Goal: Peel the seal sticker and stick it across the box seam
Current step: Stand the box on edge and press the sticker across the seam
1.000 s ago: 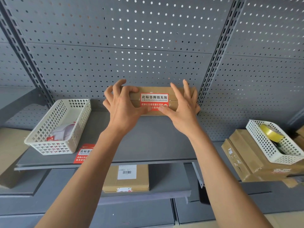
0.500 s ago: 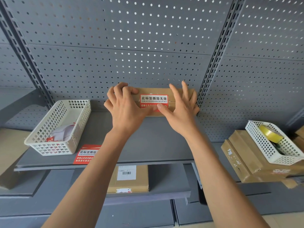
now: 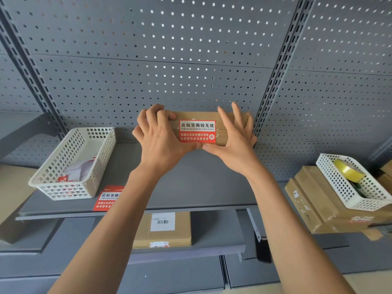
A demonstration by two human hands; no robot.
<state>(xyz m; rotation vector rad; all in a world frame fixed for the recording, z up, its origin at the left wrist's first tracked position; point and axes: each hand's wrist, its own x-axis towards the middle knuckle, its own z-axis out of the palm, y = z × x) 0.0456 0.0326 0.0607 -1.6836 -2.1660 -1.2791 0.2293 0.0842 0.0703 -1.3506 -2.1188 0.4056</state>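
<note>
I count two hands on one brown box [image 3: 197, 116] far back on the shelf [image 3: 201, 187]: the left hand [image 3: 161, 141] grips its end, the right hand [image 3: 235, 145] presses flat-fingered. One red-and-white seal sticker [image 3: 197, 131] spans its seam [image 3: 220, 129].

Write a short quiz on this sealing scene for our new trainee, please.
1. True or false: the sticker spans the seam of the box.
2. What lies in the right basket? A) scissors B) a tape roll C) a marker
3. Fill in: a spare sticker lies on the shelf beside the ___ basket.
Key: 1 true; 2 B; 3 left, meaning the left basket.
</note>
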